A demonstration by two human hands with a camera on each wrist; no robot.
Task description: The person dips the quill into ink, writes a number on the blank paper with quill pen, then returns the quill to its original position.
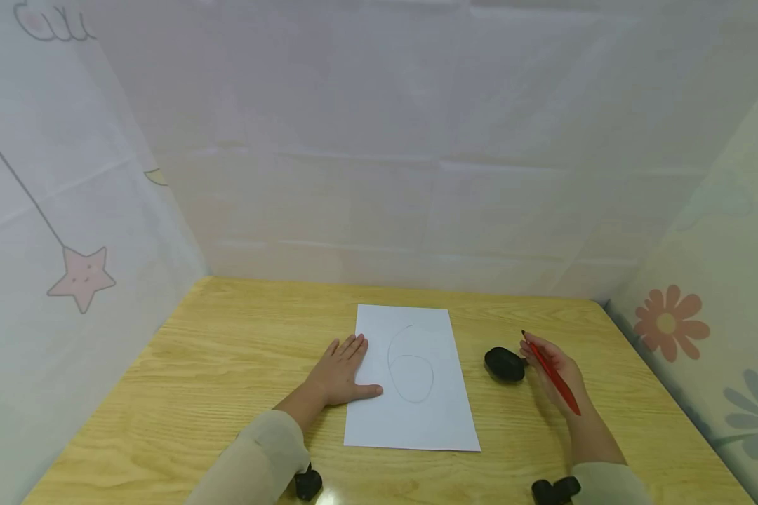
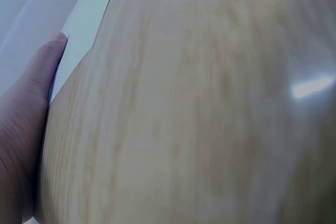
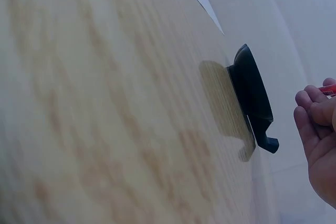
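Observation:
A white sheet of paper lies on the wooden table, bearing a thin line drawing shaped like a 6. My left hand rests flat on the paper's left edge with its thumb spread; the left wrist view shows part of that hand at its left side. To the right of the paper, my right hand pinches a red pen, its dark tip pointing up and away, apart from the paper. Just left of the right hand sits a black oval object with a short bent tab, seen side-on in the right wrist view.
Light wood tabletop spreads around the paper. Pale cloth hangs behind and on both sides, printed with a star and flowers. Black devices are worn at both wrists.

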